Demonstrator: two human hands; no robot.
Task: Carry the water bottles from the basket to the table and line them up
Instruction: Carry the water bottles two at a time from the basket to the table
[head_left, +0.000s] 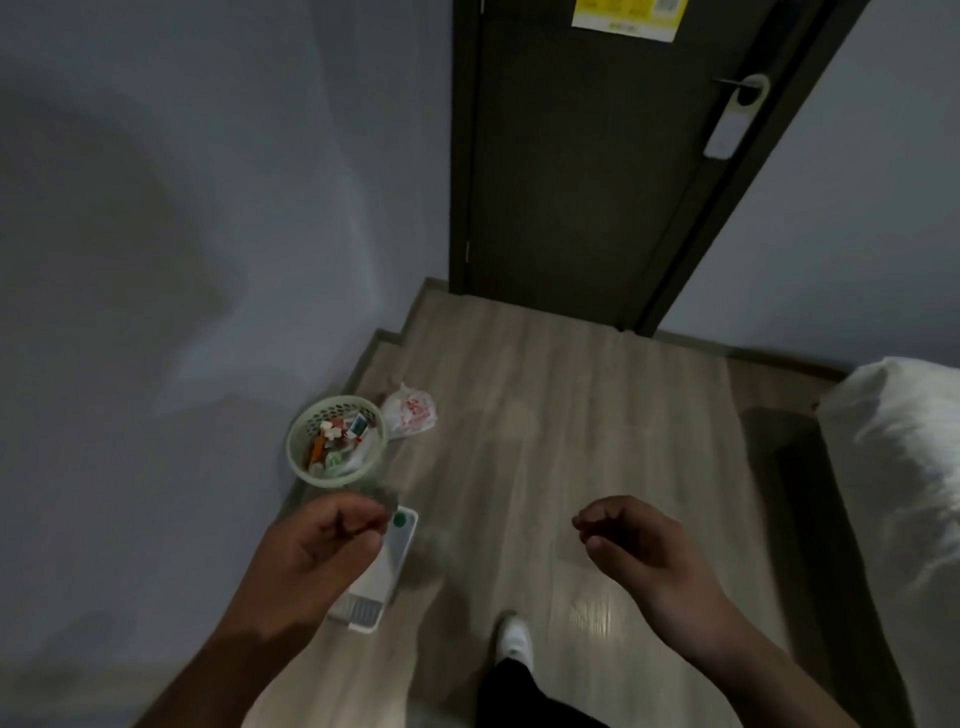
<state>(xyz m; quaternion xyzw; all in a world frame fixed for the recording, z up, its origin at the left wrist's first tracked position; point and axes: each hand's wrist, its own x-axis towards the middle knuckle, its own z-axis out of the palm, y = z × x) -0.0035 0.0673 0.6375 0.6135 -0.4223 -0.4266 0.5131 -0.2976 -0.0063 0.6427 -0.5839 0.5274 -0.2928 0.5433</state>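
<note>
**Both hands loosely curled and empty over the wooden floor**

We see our left hand (332, 535) held low in front of us, its fingers curled in loosely with nothing between them. Our right hand (628, 535) hangs well apart from it at the same height, also half closed and holding nothing.

Just beyond the left hand, the round pale green perforated plastic basket (300, 431) stands on the pale wood-plank floor (545, 415), close against the grey wall (208, 208). It holds a jumble of small colourful packets; the blur keeps us from telling whether any water bottle lies among them.

Just beside the basket, on its far right, sits a crumpled white plastic bag with red print (410, 413). Beneath the left hand a flat white rectangular device with a green dot (389, 561) lies on the floor.

Ahead stands a dark brown door (571, 182) bearing a yellow notice (626, 18) and a white hanger on its handle (737, 111). White bedding (898, 457) fills the right edge, and our white shoe (514, 639) shows below.
</note>
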